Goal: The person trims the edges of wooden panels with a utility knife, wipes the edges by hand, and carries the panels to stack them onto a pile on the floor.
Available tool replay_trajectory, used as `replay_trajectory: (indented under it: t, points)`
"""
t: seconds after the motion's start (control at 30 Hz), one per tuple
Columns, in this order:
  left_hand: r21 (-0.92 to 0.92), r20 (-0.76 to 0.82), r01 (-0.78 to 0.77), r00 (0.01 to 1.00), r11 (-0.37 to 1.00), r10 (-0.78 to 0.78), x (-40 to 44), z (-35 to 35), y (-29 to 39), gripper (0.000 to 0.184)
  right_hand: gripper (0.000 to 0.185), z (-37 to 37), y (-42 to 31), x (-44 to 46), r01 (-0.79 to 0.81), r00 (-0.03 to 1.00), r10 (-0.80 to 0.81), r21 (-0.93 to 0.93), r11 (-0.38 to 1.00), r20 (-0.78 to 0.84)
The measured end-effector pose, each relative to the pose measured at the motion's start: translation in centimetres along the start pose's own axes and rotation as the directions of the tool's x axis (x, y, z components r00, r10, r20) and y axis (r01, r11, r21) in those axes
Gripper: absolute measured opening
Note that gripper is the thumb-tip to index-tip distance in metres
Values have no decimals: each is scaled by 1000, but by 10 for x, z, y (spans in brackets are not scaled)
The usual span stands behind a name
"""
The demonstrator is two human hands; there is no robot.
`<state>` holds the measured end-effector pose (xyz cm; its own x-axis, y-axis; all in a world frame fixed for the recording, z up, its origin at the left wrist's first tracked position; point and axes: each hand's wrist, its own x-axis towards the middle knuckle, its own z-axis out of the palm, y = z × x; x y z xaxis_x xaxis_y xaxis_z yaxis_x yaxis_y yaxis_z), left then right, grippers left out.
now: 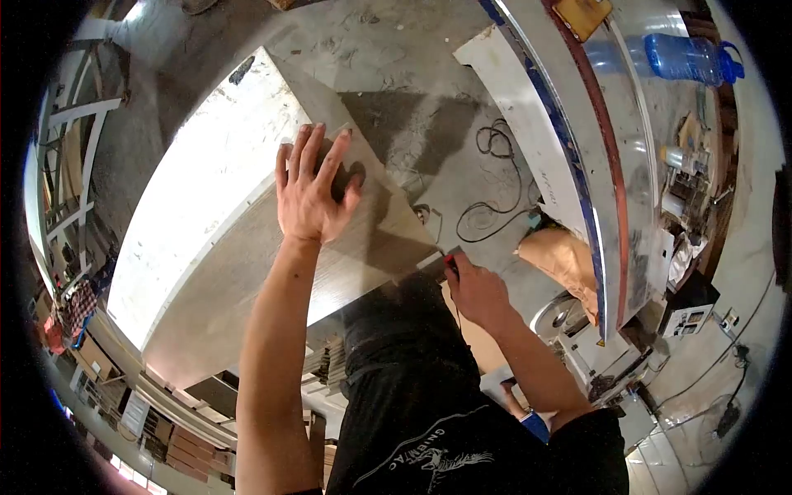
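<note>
A large panel piece has a bright white face (198, 186) and a pale wood-grain face (239, 272), meeting along a straight edge. My left hand (316, 194) lies with fingers spread across that edge, pressing on the wood-grain side near its upper part. At the near right corner of the panel, my right hand (478, 290) is closed around a small tool with a red and black handle (451, 262). Its tip points toward the corner, where a short pale strip shows. The exact kind of tool is mostly hidden by my fingers.
On the right runs a long machine table (606, 148) with a blue water bottle (681, 59) on it. A black cable (516, 186) curls over the concrete floor. Brown paper (561, 260) lies below the table. Stacked boards (194, 454) stand at lower left.
</note>
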<state>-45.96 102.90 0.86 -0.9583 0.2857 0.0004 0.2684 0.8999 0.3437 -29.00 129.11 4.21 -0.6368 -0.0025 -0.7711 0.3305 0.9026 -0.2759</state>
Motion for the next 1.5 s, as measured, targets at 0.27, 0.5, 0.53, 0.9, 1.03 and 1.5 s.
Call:
replay_trajectory:
  t: [0.27, 0.5, 0.53, 0.9, 1.03, 1.5]
  points:
    - [-10, -16, 15, 1000, 1000, -15, -1, 3, 1, 63, 33, 19, 29, 12, -30, 996, 68, 506, 862, -57]
    - [26, -25, -43, 999, 999, 44, -2, 3, 3, 65, 36, 52, 30, 2, 101, 952, 225, 908, 405, -207]
    - [23, -22, -49, 999, 999, 49, -2, 2, 5, 66, 36, 58, 29, -1, 153, 938, 240, 920, 361, -250]
    - [71, -71, -158, 984, 985, 163, -6, 14, -3, 61, 11, 125, -48, -2, 451, 567, 50, 360, 817, -822]
    - [78, -73, -199, 976, 977, 204, -9, 14, -2, 55, 5, 156, -80, 8, 402, 550, -34, 228, 887, -835]
    - [84, -84, -174, 980, 981, 181, -10, 23, -8, 54, 25, 112, -10, 51, 73, 406, 169, 216, 974, -898]
